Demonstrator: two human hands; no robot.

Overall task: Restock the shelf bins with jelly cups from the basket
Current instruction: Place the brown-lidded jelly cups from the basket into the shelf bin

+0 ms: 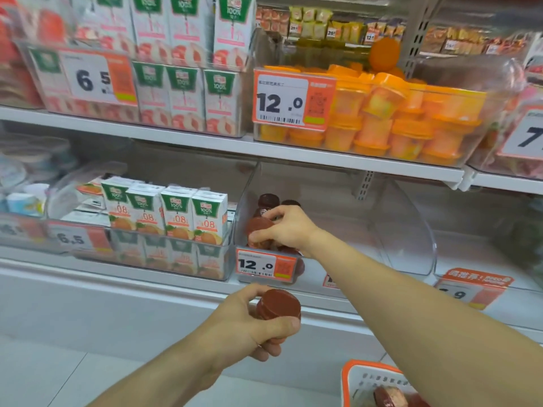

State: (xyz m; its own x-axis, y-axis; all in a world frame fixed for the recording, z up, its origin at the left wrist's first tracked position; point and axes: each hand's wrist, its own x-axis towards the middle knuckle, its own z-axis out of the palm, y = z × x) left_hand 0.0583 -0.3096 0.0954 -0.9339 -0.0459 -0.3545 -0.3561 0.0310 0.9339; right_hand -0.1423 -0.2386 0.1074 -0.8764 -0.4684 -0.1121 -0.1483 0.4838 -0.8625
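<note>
So the right hand [283, 230] was already up inside the clear lower bin [405, 230], fingers curled round 1 brown jelly cup [258, 227] lying on its side with the lid facing out, right on top of the few cups stacked there (3 or 4 visible, hard to tell). The left hand [249, 321] hung lower, just in front of the shelf edge [147, 277], clamped on a stack that looked like 2 more cups [277, 304], so it was next in line and had to go up and right. The basket [352, 377] sat on the floor down by the right arm, at least 1 cup showing in it.

juice cartons [164, 211] (orange), price tags [280, 96]
</note>
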